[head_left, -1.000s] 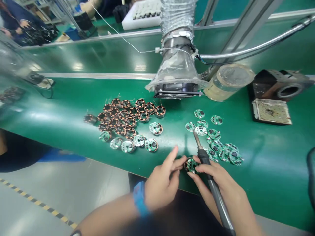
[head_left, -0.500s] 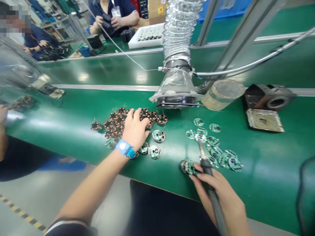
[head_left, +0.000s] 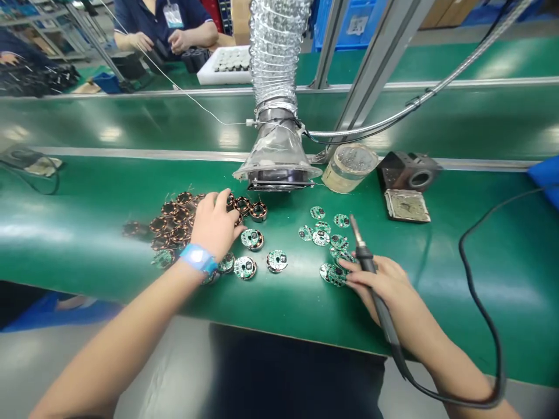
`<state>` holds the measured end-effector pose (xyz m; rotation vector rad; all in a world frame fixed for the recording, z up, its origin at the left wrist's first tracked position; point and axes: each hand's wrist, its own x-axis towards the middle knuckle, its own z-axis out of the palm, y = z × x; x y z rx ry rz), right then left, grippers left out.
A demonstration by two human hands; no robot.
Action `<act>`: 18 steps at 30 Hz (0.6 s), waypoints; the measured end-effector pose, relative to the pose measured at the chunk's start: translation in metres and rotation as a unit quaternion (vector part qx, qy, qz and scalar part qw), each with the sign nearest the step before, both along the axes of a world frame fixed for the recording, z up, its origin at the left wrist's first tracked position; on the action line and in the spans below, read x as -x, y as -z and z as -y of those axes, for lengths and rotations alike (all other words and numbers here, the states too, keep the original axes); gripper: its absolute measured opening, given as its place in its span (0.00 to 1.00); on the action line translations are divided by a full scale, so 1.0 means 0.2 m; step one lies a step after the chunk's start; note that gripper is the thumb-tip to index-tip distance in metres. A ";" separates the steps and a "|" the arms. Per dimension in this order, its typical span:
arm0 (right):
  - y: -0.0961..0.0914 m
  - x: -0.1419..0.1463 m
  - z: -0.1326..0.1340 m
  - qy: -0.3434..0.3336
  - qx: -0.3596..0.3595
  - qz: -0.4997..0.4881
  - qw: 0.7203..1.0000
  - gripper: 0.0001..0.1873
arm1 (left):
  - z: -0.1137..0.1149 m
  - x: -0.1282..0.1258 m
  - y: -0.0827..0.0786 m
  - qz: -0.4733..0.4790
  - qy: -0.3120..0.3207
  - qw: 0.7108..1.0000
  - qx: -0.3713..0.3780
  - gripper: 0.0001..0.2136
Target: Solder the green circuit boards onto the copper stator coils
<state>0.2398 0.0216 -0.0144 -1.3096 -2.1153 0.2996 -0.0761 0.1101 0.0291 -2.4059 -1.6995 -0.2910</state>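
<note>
Right grip point(head_left: 379, 280) clenching a soldering iron point(head_left: 379, 302), tip pointing away from the person, with fingertips point(head_left: 349, 265) touching a stacked coil-and-board assembly point(head_left: 334, 274) near the front edge of the table point(head_left: 458, 349). Left grip point(head_left: 213, 224) curling over a pile of copper coil rings point(head_left: 179, 224) left of centre, the hand hiding whether any ring is being grasped; blue wristband point(head_left: 198, 259) circling the wrist. Green circuit boards point(head_left: 321, 237) lying scattered just beyond the right hand; board-topped coils point(head_left: 244, 267) sitting toward the front edge, beside the pile.
</note>
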 end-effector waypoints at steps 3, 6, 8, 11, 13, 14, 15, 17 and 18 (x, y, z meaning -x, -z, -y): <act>0.03 -0.02 0.01 -0.067 -0.001 0.066 0.996 0.07 | 0.01 0.04 -0.04 0.026 0.001 1.000 -0.011 0.07; 0.07 -0.01 0.00 -0.077 -0.003 0.070 0.995 0.07 | 0.14 0.03 -0.13 0.074 0.018 0.996 -0.049 0.06; 0.09 -0.01 -0.01 -0.071 -0.002 0.051 0.996 0.07 | 0.28 -0.05 -0.17 0.108 0.083 0.990 -0.033 0.04; 0.08 -0.01 0.00 -0.066 -0.002 0.022 0.998 0.09 | 0.47 -0.25 -0.15 0.115 0.202 0.972 0.043 0.05; 0.04 0.00 0.02 -0.057 -0.006 -0.020 0.998 0.12 | 0.52 -0.35 -0.08 0.096 0.264 0.956 0.078 0.06; 0.02 0.01 0.04 -0.051 -0.008 -0.048 0.998 0.13 | 0.53 -0.37 -0.05 0.074 0.299 0.945 0.109 0.06; 0.00 0.03 0.06 -0.046 -0.007 -0.074 0.996 0.15 | 0.53 -0.38 -0.01 0.065 0.313 0.938 0.136 0.07; -0.04 0.07 0.11 -0.045 0.002 -0.109 0.993 0.17 | 0.53 -0.35 0.04 0.081 0.304 0.933 0.178 0.10; -0.05 0.09 0.13 -0.050 0.010 -0.117 0.992 0.17 | 0.53 -0.33 0.07 0.115 0.275 0.937 0.184 0.12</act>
